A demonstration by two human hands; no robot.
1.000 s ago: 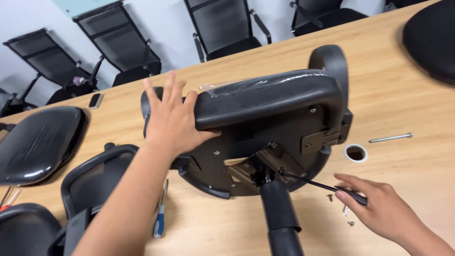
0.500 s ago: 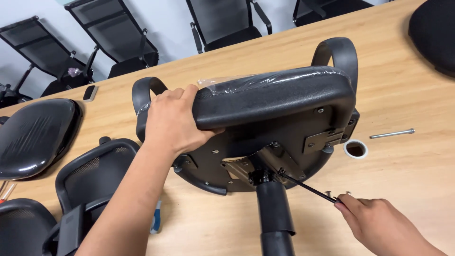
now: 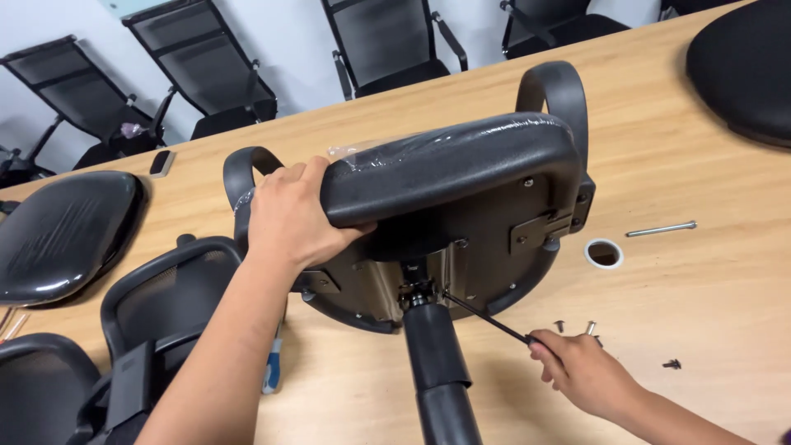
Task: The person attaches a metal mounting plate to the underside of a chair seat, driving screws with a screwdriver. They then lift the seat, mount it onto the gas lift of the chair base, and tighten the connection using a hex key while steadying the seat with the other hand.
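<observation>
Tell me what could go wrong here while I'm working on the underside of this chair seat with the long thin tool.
The chair seat stands tipped on its edge on the table, steadied only by your left hand; it could tip or slide if that grip slackens. The thin tool in your right hand enters at a slant and may slip off the fastener. Loose screws by that hand could get knocked away.

My one head camera looks down close over the table, facing twelve o'clock toward the far wall.
</observation>
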